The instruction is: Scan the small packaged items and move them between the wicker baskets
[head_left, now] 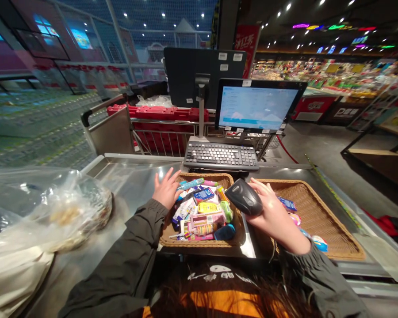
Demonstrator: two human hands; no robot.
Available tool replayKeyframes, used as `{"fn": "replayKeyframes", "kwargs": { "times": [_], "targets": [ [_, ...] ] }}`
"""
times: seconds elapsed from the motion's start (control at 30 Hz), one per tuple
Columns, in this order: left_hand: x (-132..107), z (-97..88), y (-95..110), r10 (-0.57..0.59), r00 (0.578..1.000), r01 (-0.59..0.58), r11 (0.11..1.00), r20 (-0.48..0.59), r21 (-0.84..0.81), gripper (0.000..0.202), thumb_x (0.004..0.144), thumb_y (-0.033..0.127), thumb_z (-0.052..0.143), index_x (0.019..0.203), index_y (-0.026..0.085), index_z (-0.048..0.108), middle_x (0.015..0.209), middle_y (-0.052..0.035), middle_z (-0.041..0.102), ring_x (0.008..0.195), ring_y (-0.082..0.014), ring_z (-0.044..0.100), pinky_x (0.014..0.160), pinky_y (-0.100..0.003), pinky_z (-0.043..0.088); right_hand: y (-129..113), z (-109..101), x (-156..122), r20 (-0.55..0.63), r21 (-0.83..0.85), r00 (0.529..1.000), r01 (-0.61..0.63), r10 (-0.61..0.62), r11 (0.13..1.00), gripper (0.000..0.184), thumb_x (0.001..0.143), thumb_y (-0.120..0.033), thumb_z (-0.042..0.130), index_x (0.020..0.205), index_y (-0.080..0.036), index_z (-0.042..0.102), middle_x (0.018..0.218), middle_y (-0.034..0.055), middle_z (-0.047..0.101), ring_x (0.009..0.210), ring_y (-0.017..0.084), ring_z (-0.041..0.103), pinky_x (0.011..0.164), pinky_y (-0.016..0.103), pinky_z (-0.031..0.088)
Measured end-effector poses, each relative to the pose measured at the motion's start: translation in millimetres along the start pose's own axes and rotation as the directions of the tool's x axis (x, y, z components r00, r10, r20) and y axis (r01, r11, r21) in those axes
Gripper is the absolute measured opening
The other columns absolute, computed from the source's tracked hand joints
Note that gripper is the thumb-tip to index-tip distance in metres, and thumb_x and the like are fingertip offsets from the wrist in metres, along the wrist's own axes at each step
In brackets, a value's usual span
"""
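Observation:
My right hand (268, 207) is closed around a black barcode scanner (244, 196), held above the gap between two wicker baskets. My left hand (166, 189) is over the left rim of the left basket (166, 243), fingers spread. Its fingertips are close to a light-blue tube-shaped item (190, 183); whether they touch I cannot tell. Small packaged goods fill this basket, among them a yellow packet (208, 207), a pink-and-clear pack (205, 224) and a dark blue item (224, 232). In the right basket (331, 221) lie a blue box (287, 203) and a few small packs, partly hidden by my right arm.
Behind the baskets stand a keyboard (221, 154), a lit screen (257, 108) and a second monitor (204, 73) seen from behind. Clear plastic bags (49, 207) lie on the metal counter (129, 170) at left. Shopping carts (162, 139) are beyond the counter.

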State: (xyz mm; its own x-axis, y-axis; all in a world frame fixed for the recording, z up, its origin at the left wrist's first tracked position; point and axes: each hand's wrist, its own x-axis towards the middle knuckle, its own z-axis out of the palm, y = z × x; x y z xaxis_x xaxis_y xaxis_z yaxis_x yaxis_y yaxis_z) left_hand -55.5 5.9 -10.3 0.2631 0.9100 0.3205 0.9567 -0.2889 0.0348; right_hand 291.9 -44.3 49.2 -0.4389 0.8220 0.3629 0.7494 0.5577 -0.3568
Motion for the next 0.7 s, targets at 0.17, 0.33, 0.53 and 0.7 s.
{"fn": "replayKeyframes", "kwargs": {
  "times": [0.17,0.33,0.53,0.7],
  "targets": [
    [-10.5,20.2,2.6,-0.085,0.995,0.083,0.996,0.053,0.036,0.019,0.087,0.028,0.059,0.077,0.020,0.074,0.145,-0.0112,0.055,0.142,-0.0359,0.038,0.113,-0.074,0.013,-2.1,2.9,2.0,0.020,0.017,1.000,0.000,0.000,1.000,0.046,0.071,-0.023,0.064,0.117,-0.018,0.064,0.134,0.0168,0.060,0.139,0.042,0.042,0.111,0.073,0.026],
    [-23.3,18.5,5.1,-0.107,0.942,0.092,0.994,0.317,0.064,0.027,0.085,0.039,0.061,0.074,0.020,0.076,0.134,-0.0153,0.063,0.139,-0.0417,0.040,0.107,-0.080,0.012,1.8,3.7,-0.3,0.044,0.019,0.999,-0.025,0.024,1.000,0.047,0.071,-0.024,0.064,0.117,-0.018,0.063,0.134,0.0171,0.059,0.139,0.043,0.040,0.110,0.076,0.024],
    [-13.1,-17.7,18.3,-0.085,0.945,0.062,0.995,0.315,0.080,0.024,0.089,0.039,0.061,0.083,0.021,0.076,0.146,-0.0115,0.053,0.144,-0.0389,0.033,0.111,-0.077,0.014,10.4,2.2,-7.8,-0.006,0.001,1.000,-0.025,0.025,1.000,0.045,0.073,-0.026,0.065,0.117,-0.019,0.063,0.134,0.0166,0.058,0.137,0.043,0.043,0.110,0.074,0.026],
    [8.2,-26.7,38.6,0.064,0.978,-0.066,0.998,0.199,0.006,0.020,0.088,0.037,0.064,0.095,0.022,0.074,0.147,-0.0126,0.052,0.144,-0.0381,0.034,0.111,-0.077,0.016,24.3,-13.9,-19.8,-0.137,-0.031,0.989,-0.055,0.051,0.998,0.046,0.074,-0.028,0.066,0.119,-0.020,0.060,0.131,0.0166,0.060,0.133,0.041,0.049,0.109,0.068,0.034]
  ]
}}
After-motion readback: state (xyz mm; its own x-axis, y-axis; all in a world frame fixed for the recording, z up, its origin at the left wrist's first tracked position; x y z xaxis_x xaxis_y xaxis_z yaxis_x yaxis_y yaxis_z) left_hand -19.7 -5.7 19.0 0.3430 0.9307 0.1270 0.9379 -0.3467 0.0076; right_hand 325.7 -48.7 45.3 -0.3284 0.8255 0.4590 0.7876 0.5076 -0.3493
